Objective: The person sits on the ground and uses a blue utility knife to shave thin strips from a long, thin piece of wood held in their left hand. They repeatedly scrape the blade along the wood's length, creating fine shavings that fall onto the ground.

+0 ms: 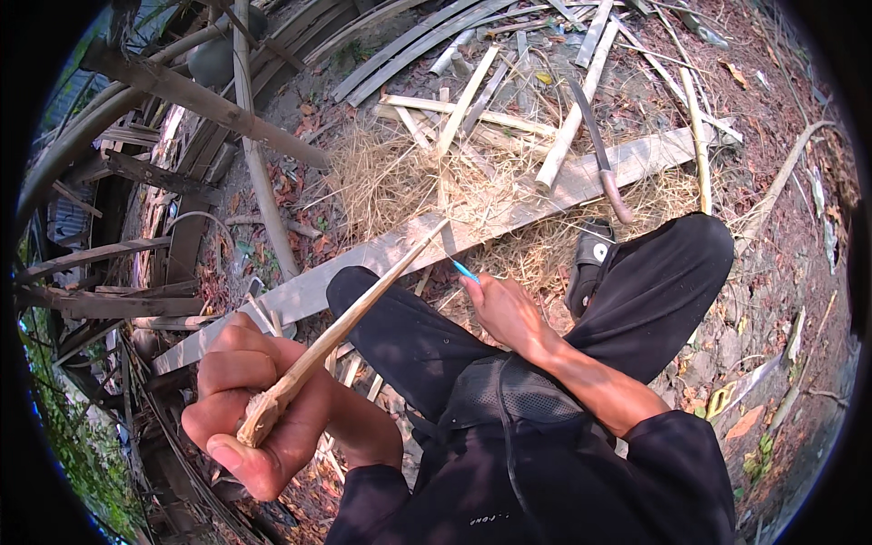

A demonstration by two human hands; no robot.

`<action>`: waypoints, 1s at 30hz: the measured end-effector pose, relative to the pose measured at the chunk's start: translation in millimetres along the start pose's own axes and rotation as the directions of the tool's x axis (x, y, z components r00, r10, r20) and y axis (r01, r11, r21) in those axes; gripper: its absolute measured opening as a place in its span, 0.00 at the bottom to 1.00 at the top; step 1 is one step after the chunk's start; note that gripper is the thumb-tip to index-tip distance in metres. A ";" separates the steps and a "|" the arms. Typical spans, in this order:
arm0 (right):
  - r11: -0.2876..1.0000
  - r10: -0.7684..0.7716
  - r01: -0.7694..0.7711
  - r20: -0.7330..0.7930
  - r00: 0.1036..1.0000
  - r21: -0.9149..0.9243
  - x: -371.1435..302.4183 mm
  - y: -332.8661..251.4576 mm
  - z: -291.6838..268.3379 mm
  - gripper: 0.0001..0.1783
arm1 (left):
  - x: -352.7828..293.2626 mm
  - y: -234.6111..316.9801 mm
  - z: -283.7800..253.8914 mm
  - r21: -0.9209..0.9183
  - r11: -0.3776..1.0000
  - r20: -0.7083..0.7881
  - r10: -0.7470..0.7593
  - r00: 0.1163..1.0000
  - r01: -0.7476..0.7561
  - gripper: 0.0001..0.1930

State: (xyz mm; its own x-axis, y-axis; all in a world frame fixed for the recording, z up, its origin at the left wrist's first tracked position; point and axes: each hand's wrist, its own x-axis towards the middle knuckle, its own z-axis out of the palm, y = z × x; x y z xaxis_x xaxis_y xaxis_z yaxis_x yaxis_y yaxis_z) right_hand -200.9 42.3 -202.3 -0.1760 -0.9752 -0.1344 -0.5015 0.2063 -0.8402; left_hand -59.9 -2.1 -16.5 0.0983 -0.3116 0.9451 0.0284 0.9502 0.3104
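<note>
My left hand (238,371) is raised near the camera, its fingers closed round the thick, rough end of a pale whittled stick (350,318). The stick slants away to the upper right and narrows toward its tip. In front of my lap, my right hand (505,311) grips a small knife (465,270) with a light blue handle. Its thin blade points up toward the stick's far end; whether blade and stick touch I cannot tell. Beyond both hands, a long grey plank (381,250) lies across the ground under scattered straw-coloured shavings (391,182).
A machete (597,136) with a wooden handle rests across the plank. Several cut wood strips (468,100) lie beyond it. On the left stands a stack of poles and boards (118,236). A saw with a yellow handle (722,400) lies at the right, past my bent knee.
</note>
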 end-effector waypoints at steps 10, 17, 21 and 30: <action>0.998 -0.036 0.033 -0.072 0.997 -0.050 -22.3 -10.3 -12.4 0.16 | -3.6 5.8 8.1 0.030 0.998 -0.045 -0.046 0.998 0.048 0.17; 0.965 -0.214 0.219 -0.054 0.975 0.146 -42.8 -62.5 -19.1 0.17 | -4.1 -2.3 -2.0 -0.090 0.995 0.059 0.037 0.998 -0.032 0.16; 0.997 -0.008 0.008 0.008 1.000 -0.075 -35.1 -5.4 -11.0 0.21 | 0.3 -1.6 -17.2 -0.084 0.996 0.018 0.035 0.999 -0.034 0.17; 0.939 -0.302 0.293 0.023 0.953 0.182 -68.9 -112.6 -47.8 0.15 | 0.0 -0.8 -6.7 -0.037 0.999 -0.001 0.024 1.000 -0.024 0.17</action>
State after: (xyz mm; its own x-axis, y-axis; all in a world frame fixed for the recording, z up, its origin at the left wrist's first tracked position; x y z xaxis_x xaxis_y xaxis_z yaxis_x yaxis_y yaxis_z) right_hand -172.7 90.1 -73.3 0.0033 -0.9935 0.1138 -0.3682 -0.1070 -0.9236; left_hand -53.2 -2.8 -17.4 0.0996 -0.2892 0.9521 0.0628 0.9567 0.2841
